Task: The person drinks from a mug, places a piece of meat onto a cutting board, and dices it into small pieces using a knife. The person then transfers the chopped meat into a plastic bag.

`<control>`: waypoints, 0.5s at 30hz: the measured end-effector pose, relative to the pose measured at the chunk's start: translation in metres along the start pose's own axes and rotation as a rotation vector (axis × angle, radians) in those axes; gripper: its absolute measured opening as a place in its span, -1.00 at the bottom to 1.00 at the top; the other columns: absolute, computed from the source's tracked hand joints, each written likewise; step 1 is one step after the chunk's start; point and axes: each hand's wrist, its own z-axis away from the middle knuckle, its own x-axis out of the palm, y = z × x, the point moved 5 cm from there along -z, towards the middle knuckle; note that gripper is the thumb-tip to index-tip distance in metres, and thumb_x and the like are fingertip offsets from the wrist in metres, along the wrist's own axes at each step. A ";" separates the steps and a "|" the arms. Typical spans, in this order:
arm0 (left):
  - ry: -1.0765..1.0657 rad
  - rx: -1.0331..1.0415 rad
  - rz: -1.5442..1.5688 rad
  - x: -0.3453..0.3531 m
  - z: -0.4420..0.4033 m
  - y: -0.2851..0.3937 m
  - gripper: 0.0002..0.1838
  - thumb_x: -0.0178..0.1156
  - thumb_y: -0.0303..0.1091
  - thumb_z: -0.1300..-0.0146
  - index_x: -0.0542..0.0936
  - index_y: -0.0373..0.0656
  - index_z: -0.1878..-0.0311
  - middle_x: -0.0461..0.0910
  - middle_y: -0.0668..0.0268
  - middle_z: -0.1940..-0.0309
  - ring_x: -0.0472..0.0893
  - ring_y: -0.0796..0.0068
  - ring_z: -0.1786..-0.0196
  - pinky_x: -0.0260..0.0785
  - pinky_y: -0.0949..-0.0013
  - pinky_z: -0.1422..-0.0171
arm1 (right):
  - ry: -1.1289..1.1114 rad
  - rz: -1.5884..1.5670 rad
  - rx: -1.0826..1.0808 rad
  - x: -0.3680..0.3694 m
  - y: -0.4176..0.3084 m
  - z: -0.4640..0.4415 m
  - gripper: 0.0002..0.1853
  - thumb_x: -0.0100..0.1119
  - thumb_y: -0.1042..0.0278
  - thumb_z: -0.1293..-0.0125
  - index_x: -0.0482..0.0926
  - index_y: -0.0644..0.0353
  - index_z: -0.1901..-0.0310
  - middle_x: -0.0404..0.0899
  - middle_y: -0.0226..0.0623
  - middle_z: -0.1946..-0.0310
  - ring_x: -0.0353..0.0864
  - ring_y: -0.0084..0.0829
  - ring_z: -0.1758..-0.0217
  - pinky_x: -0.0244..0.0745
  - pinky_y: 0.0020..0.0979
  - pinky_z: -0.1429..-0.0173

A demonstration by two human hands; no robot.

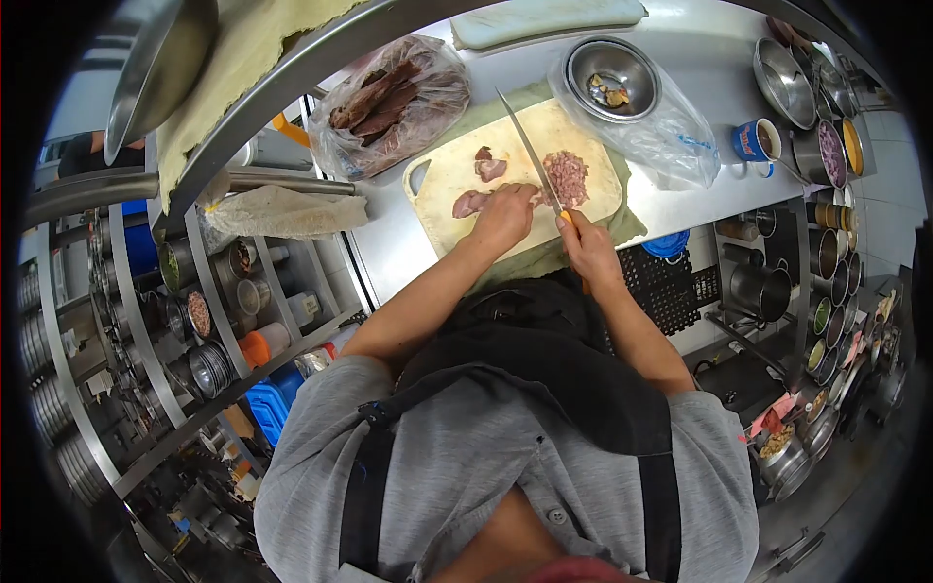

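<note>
A cutting board (452, 160) lies on a green cloth (637, 219). Chopped meat (567, 180) is heaped on its right part, with larger meat pieces (490, 165) on the left. My right hand (589, 248) is wrapped round the orange handle of a long knife (528, 146), whose blade points away from me, along the left side of the chopped heap. Just left of the blade, my left hand (505, 219) presses with curled fingers on a piece of meat (535, 195), partly hidden under them. Another piece (469, 203) lies beside that hand.
Behind the board are a plastic bag (326, 121) of dark meat and nested metal bowls (614, 78) on clear plastic. A blue and white cup (755, 142) stands to the right, near pans and pots (783, 83). Metal shelves (136, 340) are at the left.
</note>
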 end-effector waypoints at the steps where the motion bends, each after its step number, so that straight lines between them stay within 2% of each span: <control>1: -0.025 -0.052 -0.049 -0.005 0.000 0.001 -0.84 0.24 -0.47 -0.16 0.65 -0.24 0.17 0.64 0.06 0.26 0.63 -0.01 0.11 0.49 0.01 0.03 | 0.000 -0.007 -0.021 0.000 -0.007 0.001 -0.62 0.08 0.10 -0.51 0.58 0.22 -0.13 0.66 0.23 0.23 0.64 0.25 0.09 0.52 0.04 0.02; 3: -0.045 -0.110 -0.104 -0.010 0.000 -0.001 -0.83 0.26 -0.46 -0.15 0.64 -0.24 0.17 0.64 0.06 0.26 0.63 0.00 0.11 0.49 0.01 0.04 | -0.008 -0.014 -0.050 0.005 -0.012 0.000 -0.63 0.08 0.11 -0.51 0.58 0.22 -0.12 0.66 0.23 0.24 0.63 0.25 0.09 0.51 0.05 0.03; 6: -0.071 -0.066 -0.142 -0.002 -0.001 0.002 -0.85 0.28 -0.43 -0.14 0.63 -0.23 0.21 0.62 0.06 0.30 0.63 0.00 0.13 0.50 0.03 0.06 | 0.019 0.063 -0.094 0.021 -0.002 -0.008 -0.63 0.07 0.11 -0.51 0.58 0.22 -0.12 0.66 0.25 0.25 0.63 0.25 0.08 0.50 0.07 0.02; 8: -0.023 0.010 -0.150 0.004 -0.002 0.005 -0.90 0.26 -0.45 -0.16 0.61 -0.23 0.26 0.59 0.07 0.35 0.62 -0.01 0.16 0.50 0.05 0.07 | 0.145 0.104 -0.261 0.023 -0.003 -0.013 -0.63 0.09 0.11 -0.52 0.61 0.25 -0.09 0.59 -0.02 0.57 0.64 -0.09 0.48 0.52 -0.16 0.27; 9: -0.021 0.011 -0.147 0.007 0.000 0.004 -0.90 0.26 -0.45 -0.16 0.61 -0.23 0.26 0.59 0.07 0.35 0.62 -0.01 0.16 0.50 0.05 0.07 | 0.146 0.108 -0.261 0.021 0.004 -0.013 -0.63 0.09 0.11 -0.52 0.61 0.25 -0.09 0.59 -0.02 0.57 0.64 -0.09 0.48 0.52 -0.16 0.27; 11: -0.005 0.018 -0.160 0.010 -0.004 0.001 -0.95 0.23 -0.48 -0.18 0.60 -0.24 0.29 0.57 0.07 0.36 0.61 -0.01 0.18 0.50 0.05 0.07 | -0.019 0.028 -0.070 0.017 0.007 -0.015 -0.63 0.09 0.11 -0.50 0.58 0.22 -0.11 0.64 0.27 0.27 0.61 0.31 0.14 0.49 0.12 0.07; 12: 0.003 0.020 -0.159 0.011 -0.006 -0.001 -0.95 0.23 -0.48 -0.18 0.60 -0.24 0.29 0.57 0.07 0.36 0.61 -0.01 0.18 0.50 0.05 0.07 | -0.017 0.034 -0.075 0.014 0.007 -0.014 -0.63 0.09 0.11 -0.50 0.58 0.22 -0.11 0.64 0.27 0.27 0.61 0.31 0.14 0.49 0.12 0.07; 14: -0.082 -0.052 -0.146 0.016 -0.012 -0.004 -0.84 0.19 -0.50 -0.15 0.61 -0.26 0.19 0.62 0.06 0.30 0.60 0.03 0.05 0.49 0.09 -0.07 | 0.071 0.047 -0.100 0.003 0.002 -0.007 -0.63 0.09 0.09 -0.51 0.59 0.23 -0.09 0.67 0.13 0.40 0.69 0.12 0.39 0.52 0.00 0.28; 15: -0.072 -0.050 -0.143 0.015 -0.016 -0.003 -0.84 0.19 -0.50 -0.15 0.61 -0.26 0.19 0.62 0.06 0.30 0.60 0.03 0.05 0.49 0.09 -0.07 | 0.074 0.056 -0.106 -0.004 -0.001 -0.004 -0.63 0.09 0.09 -0.51 0.59 0.23 -0.09 0.67 0.13 0.40 0.69 0.12 0.39 0.52 0.00 0.28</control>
